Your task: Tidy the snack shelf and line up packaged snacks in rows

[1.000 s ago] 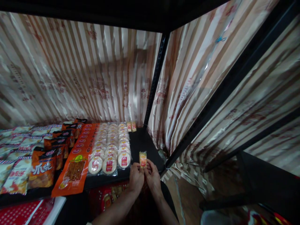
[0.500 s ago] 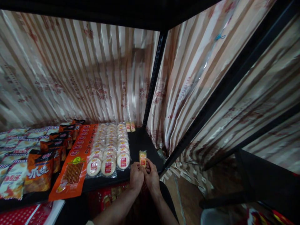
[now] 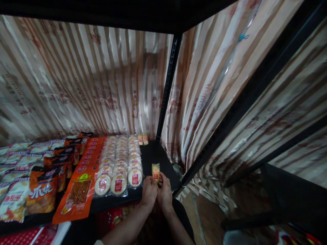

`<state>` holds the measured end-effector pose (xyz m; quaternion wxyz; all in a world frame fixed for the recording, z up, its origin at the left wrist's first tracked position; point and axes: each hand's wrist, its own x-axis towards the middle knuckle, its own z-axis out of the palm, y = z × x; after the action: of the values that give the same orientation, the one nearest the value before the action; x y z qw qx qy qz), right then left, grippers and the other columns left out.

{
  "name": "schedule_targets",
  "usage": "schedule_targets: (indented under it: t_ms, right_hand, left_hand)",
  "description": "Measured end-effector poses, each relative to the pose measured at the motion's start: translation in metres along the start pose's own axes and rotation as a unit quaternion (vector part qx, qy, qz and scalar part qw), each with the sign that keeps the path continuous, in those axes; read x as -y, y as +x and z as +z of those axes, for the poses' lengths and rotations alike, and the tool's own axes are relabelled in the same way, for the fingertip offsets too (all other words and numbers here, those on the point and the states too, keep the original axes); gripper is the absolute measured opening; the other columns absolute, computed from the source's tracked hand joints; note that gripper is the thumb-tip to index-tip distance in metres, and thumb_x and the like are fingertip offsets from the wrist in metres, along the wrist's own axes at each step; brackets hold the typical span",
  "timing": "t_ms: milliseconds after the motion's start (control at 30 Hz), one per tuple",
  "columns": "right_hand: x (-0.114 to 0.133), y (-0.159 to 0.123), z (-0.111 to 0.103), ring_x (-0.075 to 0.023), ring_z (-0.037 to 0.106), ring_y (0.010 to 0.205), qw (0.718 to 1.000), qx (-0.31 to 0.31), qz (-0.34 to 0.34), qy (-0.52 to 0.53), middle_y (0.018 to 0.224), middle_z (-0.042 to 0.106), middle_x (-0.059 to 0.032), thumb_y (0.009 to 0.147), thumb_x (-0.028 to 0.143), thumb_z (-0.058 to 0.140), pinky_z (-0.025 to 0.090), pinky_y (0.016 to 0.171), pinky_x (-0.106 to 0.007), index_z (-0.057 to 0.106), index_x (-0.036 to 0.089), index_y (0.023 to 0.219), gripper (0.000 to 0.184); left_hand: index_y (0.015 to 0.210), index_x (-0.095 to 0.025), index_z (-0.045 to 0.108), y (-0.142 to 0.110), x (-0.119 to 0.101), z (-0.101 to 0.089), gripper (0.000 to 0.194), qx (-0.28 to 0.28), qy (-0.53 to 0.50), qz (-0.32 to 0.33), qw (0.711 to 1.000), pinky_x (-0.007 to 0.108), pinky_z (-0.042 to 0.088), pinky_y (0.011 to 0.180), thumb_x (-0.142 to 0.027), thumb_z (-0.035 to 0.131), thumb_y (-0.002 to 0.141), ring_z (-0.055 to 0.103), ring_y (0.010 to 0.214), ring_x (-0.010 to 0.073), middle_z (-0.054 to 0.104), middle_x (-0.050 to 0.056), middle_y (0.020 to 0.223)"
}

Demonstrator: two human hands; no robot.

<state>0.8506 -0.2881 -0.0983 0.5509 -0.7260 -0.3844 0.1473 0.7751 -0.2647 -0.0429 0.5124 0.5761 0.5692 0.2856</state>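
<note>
Both hands meet at the front edge of the black shelf [image 3: 163,160]. My left hand [image 3: 150,190] and my right hand [image 3: 165,192] are closed around the lower part of a small yellow snack packet [image 3: 155,172] with a red label, held upright. Two similar small packets [image 3: 142,139] stand at the back of the shelf, by the corner post. Just left of my hands are three rows of round, pale, clear-wrapped crackers [image 3: 118,183] with red labels. My fingertips are partly hidden behind the packet.
Orange stick-snack packs [image 3: 78,194], orange-brown bags [image 3: 42,190] and white bags [image 3: 15,200] line the shelf leftward. A black post [image 3: 167,88] rises at the back corner, and a slanting beam [image 3: 230,112] stands right. Red perforated baskets [image 3: 33,234] sit below; striped sheeting [image 3: 109,78] hangs behind.
The view has shifted slightly, so the shelf goods sit a little lower in the picture. Both hands keep hold of the same packet in nearly the same place.
</note>
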Motion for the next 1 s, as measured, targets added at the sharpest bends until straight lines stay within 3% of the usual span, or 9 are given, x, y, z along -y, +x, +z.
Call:
schedule_targets:
  t_ms: [333,1000]
  right_hand:
    - [-0.002,0.005,0.004,-0.0250,0.059,0.090,1.000,-0.014,0.005,-0.023,0.097,0.059,-0.0089,0.071,0.030,0.052,0.051,0.082,-0.037,0.060,0.022,0.104,0.035]
    - [-0.004,0.021,0.012,-0.0246,0.055,0.093,0.998,-0.021,-0.009,-0.053,0.098,0.059,-0.0097,0.072,0.027,0.044,0.046,0.086,-0.038,0.060,0.019,0.105,0.038]
  left_hand:
    - [0.093,-0.012,0.060,0.012,0.000,0.011,0.020,-0.012,0.012,-0.031,0.999,0.023,0.044,0.077,-0.014,0.041,0.085,0.061,0.092,0.0176,0.065,0.011,0.098]
    - [0.105,-0.011,0.058,0.027,0.002,0.018,0.027,-0.007,-0.023,-0.002,1.000,0.025,0.044,0.086,-0.019,0.040,0.086,0.062,0.096,0.0180,0.066,0.013,0.106]
